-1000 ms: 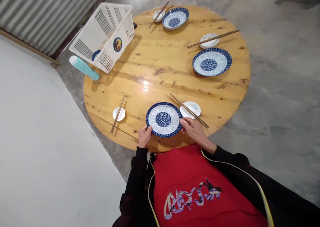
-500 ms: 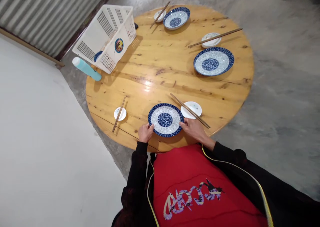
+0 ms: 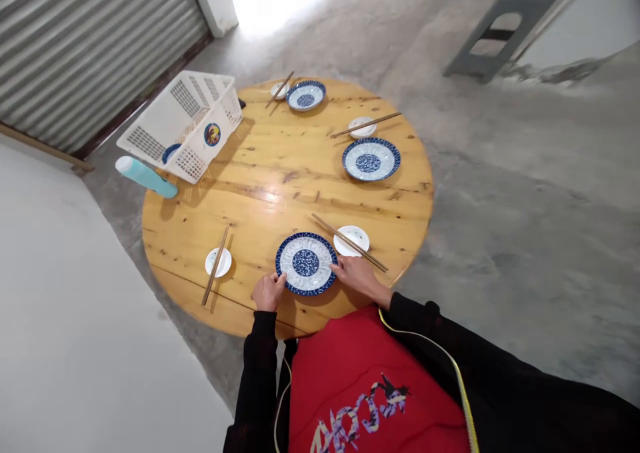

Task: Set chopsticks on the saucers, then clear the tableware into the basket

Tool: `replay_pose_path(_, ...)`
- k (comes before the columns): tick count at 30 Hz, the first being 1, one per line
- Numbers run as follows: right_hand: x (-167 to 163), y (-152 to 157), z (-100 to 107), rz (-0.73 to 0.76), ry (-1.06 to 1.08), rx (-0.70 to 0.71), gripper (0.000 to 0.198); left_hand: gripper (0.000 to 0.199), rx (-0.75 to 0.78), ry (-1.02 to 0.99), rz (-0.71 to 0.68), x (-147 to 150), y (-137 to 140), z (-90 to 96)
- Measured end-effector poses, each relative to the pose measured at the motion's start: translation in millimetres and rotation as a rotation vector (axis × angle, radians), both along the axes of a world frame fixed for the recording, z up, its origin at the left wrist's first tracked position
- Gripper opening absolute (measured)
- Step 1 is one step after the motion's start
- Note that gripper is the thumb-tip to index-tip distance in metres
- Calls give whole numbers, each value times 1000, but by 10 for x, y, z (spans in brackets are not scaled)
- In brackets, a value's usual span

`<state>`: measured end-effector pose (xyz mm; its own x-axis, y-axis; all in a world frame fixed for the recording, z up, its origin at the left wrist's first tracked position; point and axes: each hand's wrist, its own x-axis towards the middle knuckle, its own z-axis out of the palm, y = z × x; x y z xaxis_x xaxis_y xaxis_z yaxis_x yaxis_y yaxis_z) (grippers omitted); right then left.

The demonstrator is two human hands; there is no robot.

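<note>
At the left, a turquoise bottle is standing at the edge of the round wooden bench, just beside a white plastic basket. The basket is carrying a round sticker on its wall and holding a blue-rimmed piece of tableware. Nearer me, a pair of chopsticks is lying across a small white saucer. My left hand is pinching the near left rim of a blue-and-white patterned plate, thumb on top. This plate is sitting right in front of me, over the bench's near side; I cannot tell whether its underside is touching the wood. Beyond it, at the far edge, a matching plate is resting beside another saucer with chopsticks across it. My right hand is gripping the right rim of my plate, its fingers closing on the edge, while a third saucer and its chopsticks are lying just beyond. Farther right, another patterned plate is resting near a saucer that is bearing chopsticks. A grey stool is standing on the concrete floor.
</note>
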<state>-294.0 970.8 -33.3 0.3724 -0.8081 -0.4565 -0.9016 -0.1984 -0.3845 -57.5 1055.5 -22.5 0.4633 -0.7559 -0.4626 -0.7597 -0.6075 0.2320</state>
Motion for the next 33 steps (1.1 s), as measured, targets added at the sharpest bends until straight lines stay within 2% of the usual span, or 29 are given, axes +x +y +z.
replay_pose_path(2,-4,13,-2,-17,-15,-3,35,49,-16,-26,20,-1,3,-18)
replay_pose_path(5,13,37,-33,-102,-99,10,28,33,-107,-15,82,-15,-5,-72)
replay_pose_path(7,52,48,-60,-226,-282,149,20,23,-177,53,102,-27,-33,-119)
replay_pose_path(9,102,63,-82,-349,-474,318,15,24,-230,117,98,-33,-66,-159)
replay_pose_path(10,124,78,-89,-395,-535,372,14,28,-250,135,97,-32,-77,-171)
replay_pose_path(12,146,133,-88,-446,-583,386,16,32,-292,155,102,-17,-74,-174)
replay_pose_path(16,90,337,-24,-449,-668,346,20,30,-365,229,65,42,42,-66)
replay_pose_path(21,-89,517,179,-456,-763,371,15,29,-444,158,40,-57,269,243)
replay_pose_path(24,-267,489,316,-421,-807,366,14,31,-487,112,59,-278,372,437)
replay_pose_path(27,-565,383,421,-386,-835,353,15,30,-554,85,82,-624,394,589)
replay_pose_path(30,-1038,216,495,-332,-848,297,16,32,-595,80,122,-1132,315,680)
replay_pose_path(33,-1673,10,545,-287,-828,200,19,34,-603,121,178,-1790,145,687)
